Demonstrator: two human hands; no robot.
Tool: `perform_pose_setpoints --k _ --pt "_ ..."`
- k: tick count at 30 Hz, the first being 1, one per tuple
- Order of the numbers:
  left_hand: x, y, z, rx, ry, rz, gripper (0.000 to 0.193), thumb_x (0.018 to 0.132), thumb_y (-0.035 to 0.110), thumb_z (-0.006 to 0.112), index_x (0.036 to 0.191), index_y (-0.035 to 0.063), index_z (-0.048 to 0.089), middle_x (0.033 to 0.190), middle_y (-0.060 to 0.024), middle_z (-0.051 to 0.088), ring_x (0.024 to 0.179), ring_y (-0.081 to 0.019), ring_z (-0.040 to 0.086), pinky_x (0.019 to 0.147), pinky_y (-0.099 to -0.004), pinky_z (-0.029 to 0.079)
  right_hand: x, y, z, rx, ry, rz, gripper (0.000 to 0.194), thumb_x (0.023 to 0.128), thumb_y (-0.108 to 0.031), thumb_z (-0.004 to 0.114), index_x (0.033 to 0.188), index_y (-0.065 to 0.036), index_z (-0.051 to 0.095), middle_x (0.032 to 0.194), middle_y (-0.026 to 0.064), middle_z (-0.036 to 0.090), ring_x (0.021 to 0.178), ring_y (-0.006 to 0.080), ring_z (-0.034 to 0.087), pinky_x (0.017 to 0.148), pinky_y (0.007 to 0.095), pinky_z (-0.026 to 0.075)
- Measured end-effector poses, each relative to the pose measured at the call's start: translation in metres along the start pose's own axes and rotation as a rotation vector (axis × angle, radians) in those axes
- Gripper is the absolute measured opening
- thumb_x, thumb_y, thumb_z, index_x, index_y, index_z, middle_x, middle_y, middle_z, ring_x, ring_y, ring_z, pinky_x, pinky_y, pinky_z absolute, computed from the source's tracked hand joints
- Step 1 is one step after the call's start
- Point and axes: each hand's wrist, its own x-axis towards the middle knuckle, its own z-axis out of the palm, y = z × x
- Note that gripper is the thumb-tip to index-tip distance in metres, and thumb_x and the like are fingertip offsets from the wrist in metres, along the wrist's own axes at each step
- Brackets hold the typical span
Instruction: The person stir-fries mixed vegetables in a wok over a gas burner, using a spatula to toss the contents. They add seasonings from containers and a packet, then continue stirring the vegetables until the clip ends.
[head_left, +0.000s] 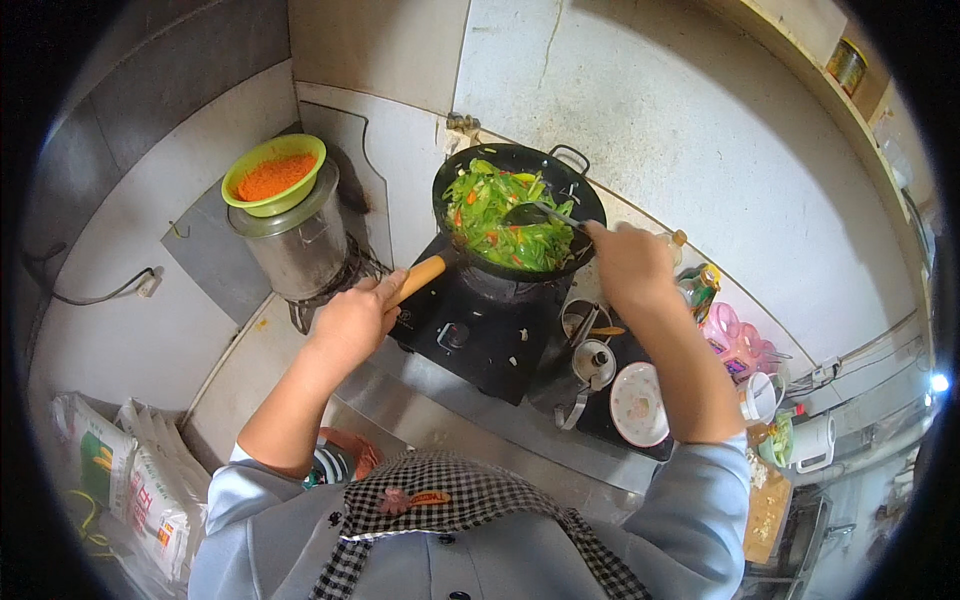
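A dark wok (581, 172) sits on a black-topped gas stove (480, 360). My left hand (358, 319) grips its light wooden handle (417, 282). Sliced green peppers (480, 195) with a few red pieces fill much of the pan. My right hand (634, 262) holds a metal cooking ladle (529, 214) by its shaft. The ladle's dark head rests among the peppers, at the right of the heap. Most of the ladle's handle is hidden behind my right hand and forearm.
Left of the stove, a green bowl of shredded carrot (277, 177) tops a lidded metal pot (296, 247). On the right stand a lidded metal jug (594, 365), a white patterned bowl (639, 405) and pink plastic containers (735, 341). A wooden cutting board (766, 517) lies farther right.
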Motion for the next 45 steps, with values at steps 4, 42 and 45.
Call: perform_pose_setpoints --k 4,42,45 --pt "0.003 -0.002 0.003 0.021 -0.021 -0.013 0.059 0.083 0.015 0.071 0.139 0.0174 0.054 0.097 -0.0159 0.067 0.076 -0.0372 0.069 0.069 -0.0461 0.058 -0.067 0.002 -0.049 -0.059 -0.145 -0.059 0.031 0.092 -0.013 0.052 0.122 -0.009 0.062 0.093 0.0145 0.068 0.087 0.0329 0.071 0.067 0.0431 0.057" --pt "0.003 -0.006 0.005 -0.003 -0.012 -0.003 0.059 0.084 0.017 0.070 0.141 0.0184 0.052 0.094 -0.0157 0.067 0.076 -0.0377 0.068 0.069 -0.0458 0.057 -0.009 0.057 0.015 0.263 -0.066 0.020 0.053 0.078 0.000 0.058 0.129 -0.013 0.063 0.099 0.0251 0.069 0.095 0.0419 0.066 0.084 0.0462 0.053" --pt "0.002 -0.008 0.007 0.018 -0.007 0.008 0.060 0.084 0.017 0.071 0.141 0.0184 0.052 0.094 -0.0155 0.067 0.074 -0.0369 0.069 0.067 -0.0453 0.058 0.000 0.065 0.016 0.220 -0.069 0.108 0.053 0.078 -0.001 0.060 0.129 -0.011 0.063 0.098 0.0246 0.068 0.094 0.0442 0.065 0.085 0.0467 0.052"
